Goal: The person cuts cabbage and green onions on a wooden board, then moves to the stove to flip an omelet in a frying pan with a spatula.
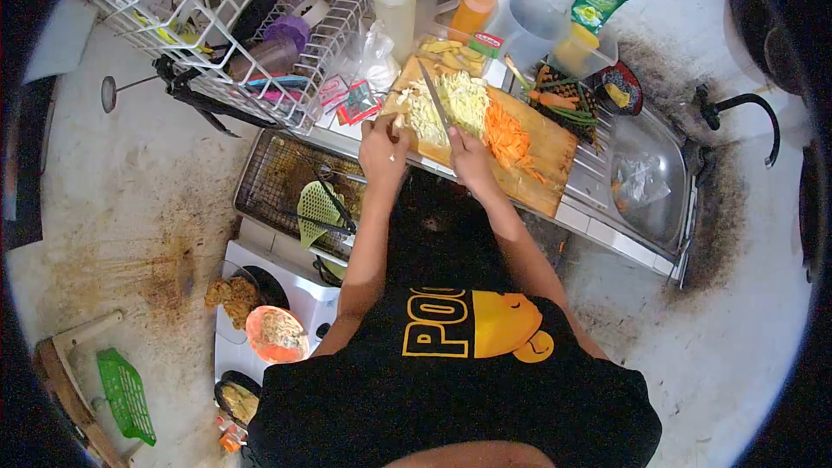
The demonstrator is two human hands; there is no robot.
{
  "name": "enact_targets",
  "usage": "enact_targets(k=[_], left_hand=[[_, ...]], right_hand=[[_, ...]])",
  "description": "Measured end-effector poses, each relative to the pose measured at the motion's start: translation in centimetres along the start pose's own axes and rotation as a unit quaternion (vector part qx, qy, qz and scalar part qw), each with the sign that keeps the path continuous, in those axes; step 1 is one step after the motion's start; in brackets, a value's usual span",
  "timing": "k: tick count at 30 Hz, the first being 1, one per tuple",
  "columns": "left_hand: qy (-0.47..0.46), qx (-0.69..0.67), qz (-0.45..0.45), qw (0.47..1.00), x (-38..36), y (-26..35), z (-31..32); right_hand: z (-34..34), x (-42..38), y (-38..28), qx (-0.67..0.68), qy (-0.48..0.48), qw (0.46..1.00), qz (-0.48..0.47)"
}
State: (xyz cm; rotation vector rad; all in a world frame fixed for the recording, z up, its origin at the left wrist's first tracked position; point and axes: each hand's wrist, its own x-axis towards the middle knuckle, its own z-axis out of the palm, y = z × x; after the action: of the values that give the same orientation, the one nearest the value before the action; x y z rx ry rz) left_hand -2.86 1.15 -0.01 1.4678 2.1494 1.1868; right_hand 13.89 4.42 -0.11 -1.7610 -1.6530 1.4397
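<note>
My right hand (pixel 470 158) is closed around the handle of a kitchen knife (pixel 433 94), whose blade points away over shredded cabbage (pixel 462 100). At the left edge of the wooden cutting board (pixel 552 152), my left hand (pixel 381 152) has its fingers curled together at a small pale piece that I cannot make out. Paler shreds (pixel 425 119) lie between the left hand and the blade. Shredded carrot (pixel 508 134) is heaped on the board to the right of the cabbage.
Behind the board stand a squeeze bottle (pixel 395 16), an orange bottle (pixel 472 13) and a plastic container of yellow slices (pixel 452 56). A white dish rack (pixel 325 56) is at left. To the right is a metal sink (pixel 667 215); an orange bowl (pixel 253 329) sits at lower left.
</note>
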Motion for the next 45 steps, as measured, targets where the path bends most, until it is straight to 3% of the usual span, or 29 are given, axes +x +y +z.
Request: enact_targets(k=[2,5,7,9,10,11,13,14,15,17,18,19,21,25,28,30,31,33,37,41,42,45], left_hand=[[-0.01,0.02,-0.015,1.0,0.1,0.4,-0.3],[0.016,-0.024,0.026,0.999,0.4,-1.1,0.3],[0.054,-0.03,0.024,0.998,0.6,-1.9,0.3],[0.087,-0.036,0.025,0.995,0.7,-2.7,0.2],[0.091,-0.084,-0.016,0.992,0.8,-3.2,-0.1],[0.096,-0.131,-0.056,0.985,0.9,-3.7,-0.5],[0.074,-0.119,-0.066,0.988,0.9,-3.8,-1.7],[0.084,-0.173,-0.082,0.978,0.6,-3.8,-2.1],[0.093,-0.226,-0.099,0.965,0.5,-3.9,-2.3],[0.085,-0.224,-0.104,0.965,0.4,-4.7,-2.3],[0.076,-0.23,-0.115,0.963,0.3,-4.9,-2.2],[0.067,-0.237,-0.126,0.961,0.1,-5.2,-2.1],[0.059,-0.251,-0.143,0.956,-0.1,-5.4,-1.8],[0.031,-0.266,-0.189,0.945,-0.5,-5.0,-1.8],[0.015,-0.288,-0.185,0.94,-0.5,-4.0,-1.8],[-0.001,-0.312,-0.165,0.936,-0.4,-2.2,-2.2],[-0.008,-0.312,-0.161,0.936,-0.3,-1.7,-2.0],[-0.031,-0.349,-0.15,0.925,-0.1,-0.7,-1.4],[-0.095,-0.352,-0.105,0.925,0.2,2.2,0.6],[-0.168,-0.366,-0.101,0.91,-1.3,4.6,3.1],[-0.182,-0.344,-0.108,0.915,-2.0,6.5,2.8],[-0.247,-0.361,-0.096,0.894,-3.5,8.2,4.5]], right_hand=[[0.1,-1.4,-1.2,0.028,0.056,0.99,-0.125],[0.9,-2.8,-1.7,0.073,0.026,0.975,-0.209],[2.2,-2.6,-1.0,0.091,-0.004,0.975,-0.201],[4.0,-1.8,-0.2,0.044,0.007,0.937,-0.347],[3.9,-2.2,-0.1,0.011,-0.013,0.961,-0.277],[3.7,-2.5,-0.1,0.013,-0.011,0.96,-0.278],[2.9,-3.2,-1.3,0.073,-0.048,0.986,-0.145],[2.8,-2.8,-1.1,0.028,-0.025,0.997,-0.061],[2.1,-2.7,-1.2,0.03,-0.026,0.997,-0.062],[0.8,-2.8,-1.2,0.146,-0.109,0.982,0.045],[0.8,-3.3,-1.2,0.264,-0.143,0.952,0.061],[0.5,-3.7,-1.3,0.265,-0.142,0.952,0.062],[-0.6,-4.2,-1.4,0.401,-0.196,0.89,0.095],[-4.5,-4.4,-0.2,0.498,-0.23,0.833,0.073],[-8.3,-6.0,0.7,0.46,-0.165,0.872,0.032],[-10.1,-6.9,2.2,0.373,-0.017,0.928,0.003],[-11.1,-7.4,3.5,0.376,-0.01,0.926,0.003],[-12.5,-8.6,6.0,0.246,0.084,0.963,-0.074],[-14.3,-11.2,9.5,0.271,0.165,0.948,-0.005],[-15.1,-13.9,11.2,0.269,0.218,0.938,-0.015],[-15.1,-13.6,13.5,0.226,0.243,0.942,0.039],[-15.4,-14.5,15.3,0.28,0.262,0.923,0.036]])
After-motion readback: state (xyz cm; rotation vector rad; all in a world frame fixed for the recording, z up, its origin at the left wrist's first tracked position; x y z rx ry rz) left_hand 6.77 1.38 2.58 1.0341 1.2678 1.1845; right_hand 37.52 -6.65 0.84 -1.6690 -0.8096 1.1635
